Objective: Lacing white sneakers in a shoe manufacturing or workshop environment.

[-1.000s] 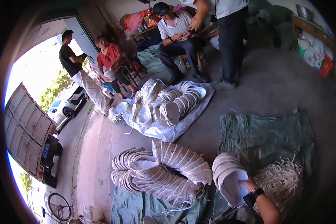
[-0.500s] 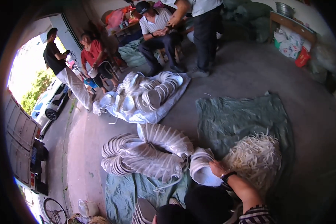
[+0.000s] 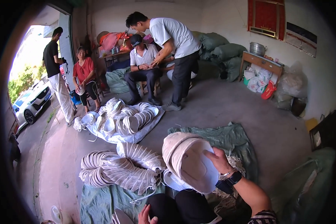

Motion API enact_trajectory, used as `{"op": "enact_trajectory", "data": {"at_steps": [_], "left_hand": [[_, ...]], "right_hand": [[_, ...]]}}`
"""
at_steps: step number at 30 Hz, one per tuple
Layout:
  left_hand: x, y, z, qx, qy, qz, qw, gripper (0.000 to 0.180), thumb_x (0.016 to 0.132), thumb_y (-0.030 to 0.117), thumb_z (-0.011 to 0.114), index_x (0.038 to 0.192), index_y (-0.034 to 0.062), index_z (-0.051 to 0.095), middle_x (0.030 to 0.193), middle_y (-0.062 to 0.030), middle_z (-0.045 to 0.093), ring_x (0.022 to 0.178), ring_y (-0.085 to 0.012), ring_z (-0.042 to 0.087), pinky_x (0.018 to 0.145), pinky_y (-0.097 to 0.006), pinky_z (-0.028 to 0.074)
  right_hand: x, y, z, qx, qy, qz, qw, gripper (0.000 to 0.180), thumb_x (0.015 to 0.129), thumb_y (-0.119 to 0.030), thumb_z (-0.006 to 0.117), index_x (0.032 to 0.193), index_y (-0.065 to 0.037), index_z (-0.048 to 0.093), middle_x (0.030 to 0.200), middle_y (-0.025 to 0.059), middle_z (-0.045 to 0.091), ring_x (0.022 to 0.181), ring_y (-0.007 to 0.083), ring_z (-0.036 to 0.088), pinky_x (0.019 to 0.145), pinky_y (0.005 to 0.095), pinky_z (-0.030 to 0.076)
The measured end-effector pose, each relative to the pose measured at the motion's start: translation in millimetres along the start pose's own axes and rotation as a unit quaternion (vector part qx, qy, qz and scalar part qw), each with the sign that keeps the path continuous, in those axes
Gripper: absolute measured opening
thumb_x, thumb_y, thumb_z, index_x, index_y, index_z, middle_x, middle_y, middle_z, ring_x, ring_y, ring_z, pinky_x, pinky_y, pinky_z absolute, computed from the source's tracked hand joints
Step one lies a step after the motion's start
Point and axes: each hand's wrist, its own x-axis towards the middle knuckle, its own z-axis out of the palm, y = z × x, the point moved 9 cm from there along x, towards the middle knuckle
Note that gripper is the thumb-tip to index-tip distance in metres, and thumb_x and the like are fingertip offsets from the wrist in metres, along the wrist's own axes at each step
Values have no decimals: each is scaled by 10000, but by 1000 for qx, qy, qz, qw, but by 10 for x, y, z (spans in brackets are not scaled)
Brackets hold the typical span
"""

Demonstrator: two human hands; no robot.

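My right hand grips the rim of a few nested beige fabric pieces, cup-shaped with smooth white insides. They are tilted, with the hollow side toward me, and raised above my knees. Behind and below them shows another white-lined piece. At the lower edge, my left hand is partly in view beside my leg, fingers apart and nothing in it. Grey rounded pieces lie next to it. Long curved stacks of the beige pieces rest to the left, on a green sheet.
Loose cream strips lie partly hidden behind my right hand, on another green sheet. Ahead, more beige pieces cover a white sheet. Several people are beyond it. A wooden table with a metal pot stands at the far right.
My right hand has lifted the nested fabric pieces from beside the strip pile, up and leftward. My left hand has come into clearer view. The head view has tilted up.
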Motion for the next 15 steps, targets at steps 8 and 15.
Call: {"op": "enact_trajectory", "data": {"at_steps": [8, 15], "left_hand": [[403, 53, 232, -630, -111, 26, 768, 572, 941, 395, 455, 1375, 48, 319, 1294, -150, 469, 1127, -279, 483, 966, -434, 371], [501, 14, -111, -607, -55, 12, 793, 559, 925, 424, 444, 1343, 62, 366, 1275, -137, 491, 1118, -282, 497, 955, -441, 386]], "right_hand": [[-826, 30, 946, -99, -297, -210, 926, 238, 886, -174, 546, 1059, -18, 593, 936, 58, 664, 790, 148, 618, 764, 313, 488], [-1404, 618, 1840, 3, -467, -179, 866, 261, 888, -196, 548, 1065, -10, 593, 965, 74, 662, 821, 175, 623, 780, 327, 480]]}}
